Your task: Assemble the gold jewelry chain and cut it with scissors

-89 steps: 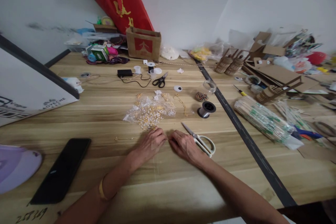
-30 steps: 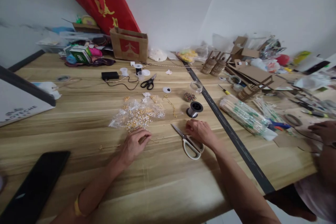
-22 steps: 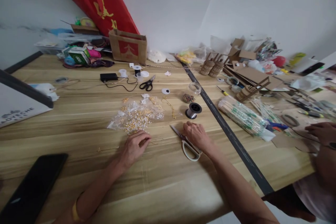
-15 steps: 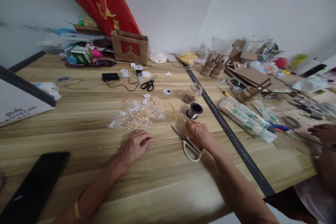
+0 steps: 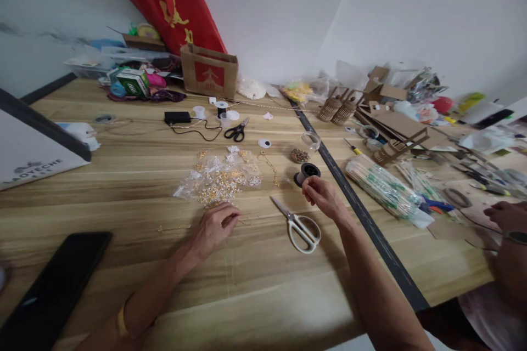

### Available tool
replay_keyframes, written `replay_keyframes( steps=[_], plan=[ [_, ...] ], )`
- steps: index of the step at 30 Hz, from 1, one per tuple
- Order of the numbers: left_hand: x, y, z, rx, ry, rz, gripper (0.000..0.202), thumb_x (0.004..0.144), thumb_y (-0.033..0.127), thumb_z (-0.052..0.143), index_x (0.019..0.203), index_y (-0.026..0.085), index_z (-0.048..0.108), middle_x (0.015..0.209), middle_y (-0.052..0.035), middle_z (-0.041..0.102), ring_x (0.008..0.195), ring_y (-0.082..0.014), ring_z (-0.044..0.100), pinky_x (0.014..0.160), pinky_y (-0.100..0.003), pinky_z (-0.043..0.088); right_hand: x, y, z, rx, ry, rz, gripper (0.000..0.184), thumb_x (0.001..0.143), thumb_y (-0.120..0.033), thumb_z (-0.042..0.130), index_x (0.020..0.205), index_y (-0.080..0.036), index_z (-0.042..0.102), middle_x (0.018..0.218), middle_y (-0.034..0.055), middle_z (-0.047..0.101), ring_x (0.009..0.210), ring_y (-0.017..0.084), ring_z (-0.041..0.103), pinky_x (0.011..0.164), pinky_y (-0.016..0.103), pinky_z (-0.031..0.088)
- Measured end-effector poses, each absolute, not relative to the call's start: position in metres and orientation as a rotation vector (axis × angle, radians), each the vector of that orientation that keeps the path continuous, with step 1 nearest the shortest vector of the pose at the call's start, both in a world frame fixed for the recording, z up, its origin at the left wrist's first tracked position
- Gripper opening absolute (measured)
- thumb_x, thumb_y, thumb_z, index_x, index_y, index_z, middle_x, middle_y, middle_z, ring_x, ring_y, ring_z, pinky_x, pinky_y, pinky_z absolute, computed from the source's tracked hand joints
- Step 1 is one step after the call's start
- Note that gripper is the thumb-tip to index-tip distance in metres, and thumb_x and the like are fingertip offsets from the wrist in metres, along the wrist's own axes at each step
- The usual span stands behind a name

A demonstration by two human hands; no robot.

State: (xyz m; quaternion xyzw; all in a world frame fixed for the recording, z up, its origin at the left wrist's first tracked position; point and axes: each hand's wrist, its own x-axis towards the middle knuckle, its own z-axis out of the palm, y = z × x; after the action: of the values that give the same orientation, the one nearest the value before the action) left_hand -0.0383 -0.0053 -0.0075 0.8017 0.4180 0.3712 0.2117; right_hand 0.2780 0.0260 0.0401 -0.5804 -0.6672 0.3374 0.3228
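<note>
My left hand (image 5: pixel 216 226) rests on the table, its thumb and fingers closed on a thin gold chain (image 5: pixel 248 222) that shows on both sides of the hand. My right hand (image 5: pixel 323 197) is closed in a pinch at the near side of a black spool of clear line (image 5: pixel 308 173); what lies between its fingertips is too small to make out. White-handled scissors (image 5: pixel 303 233) lie open-bladed between my hands. Just beyond my left hand are plastic bags with gold and silver findings (image 5: pixel 222 184). A short gold chain (image 5: pixel 269 167) lies right of them.
A jar of beads (image 5: pixel 300 155), black scissors (image 5: pixel 236 130) and a white disc (image 5: pixel 264 143) lie farther back. A phone (image 5: pixel 57 279) is at the near left. Bagged sticks (image 5: pixel 382 189) lie right of the dark strip (image 5: pixel 354 193). Another person's hand (image 5: pixel 504 214) is at the far right.
My right hand has moved off the white-handled scissors, rightward and away from me, to the spool. My left hand has kept its place on the chain. The view has shifted slightly.
</note>
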Motion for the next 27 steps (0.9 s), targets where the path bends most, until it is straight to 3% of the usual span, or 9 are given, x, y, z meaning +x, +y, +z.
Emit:
replay_keyframes(
  steps=[4, 9, 16, 21, 27],
  plan=[
    [-0.039, -0.006, -0.006, 2.238, 1.172, 1.006, 0.012, 0.086, 0.019, 0.055, 0.081, 0.017, 0.066, 0.077, -0.0038, 0.069, 0.071, -0.0142, 0.062, 0.070, -0.027, 0.051, 0.282, 0.028, 0.036, -1.552, -1.786, 0.851, 0.016, 0.085, -0.033, 0.046, 0.078, -0.018, 0.049, 0.065, -0.0013, 0.056, 0.053, 0.011, 0.051, 0.050, 0.021, 0.040],
    [-0.038, -0.005, -0.006, 2.247, 1.160, 1.027, 0.013, 0.085, 0.018, 0.055, 0.080, 0.017, 0.066, 0.075, -0.0034, 0.068, 0.068, -0.0134, 0.062, 0.068, -0.026, 0.051, 0.274, 0.026, 0.026, -1.825, -2.157, 0.544, 0.009, 0.085, -0.021, 0.048, 0.083, -0.018, 0.057, 0.072, 0.0012, 0.063, 0.065, 0.014, 0.058, 0.060, 0.024, 0.038],
    [-0.038, -0.005, -0.008, 2.255, 1.159, 1.053, 0.012, 0.085, 0.017, 0.055, 0.080, 0.017, 0.066, 0.076, -0.0034, 0.069, 0.070, -0.0140, 0.062, 0.069, -0.026, 0.051, 0.250, 0.016, 0.022, -1.965, -2.419, 0.186, 0.009, 0.093, -0.023, 0.048, 0.092, -0.019, 0.056, 0.095, 0.0042, 0.066, 0.080, 0.016, 0.063, 0.062, 0.024, 0.032],
    [-0.038, -0.005, -0.007, 2.268, 1.155, 1.046, 0.012, 0.085, 0.017, 0.055, 0.080, 0.017, 0.066, 0.075, -0.0032, 0.068, 0.069, -0.0136, 0.062, 0.068, -0.026, 0.050, 0.243, 0.013, 0.019, -1.977, -2.507, 0.067, 0.017, 0.097, -0.023, 0.040, 0.090, -0.018, 0.055, 0.090, 0.0061, 0.065, 0.077, 0.018, 0.063, 0.059, 0.027, 0.031],
    [-0.037, -0.005, -0.005, 2.279, 1.160, 1.039, 0.012, 0.085, 0.017, 0.055, 0.079, 0.017, 0.065, 0.075, -0.0028, 0.068, 0.069, -0.0137, 0.062, 0.066, -0.026, 0.050, 0.243, 0.013, 0.012, -1.998, -2.533, 0.053, 0.015, 0.096, -0.019, 0.039, 0.093, -0.018, 0.053, 0.091, 0.0092, 0.065, 0.076, 0.018, 0.062, 0.060, 0.027, 0.032]
  ],
)
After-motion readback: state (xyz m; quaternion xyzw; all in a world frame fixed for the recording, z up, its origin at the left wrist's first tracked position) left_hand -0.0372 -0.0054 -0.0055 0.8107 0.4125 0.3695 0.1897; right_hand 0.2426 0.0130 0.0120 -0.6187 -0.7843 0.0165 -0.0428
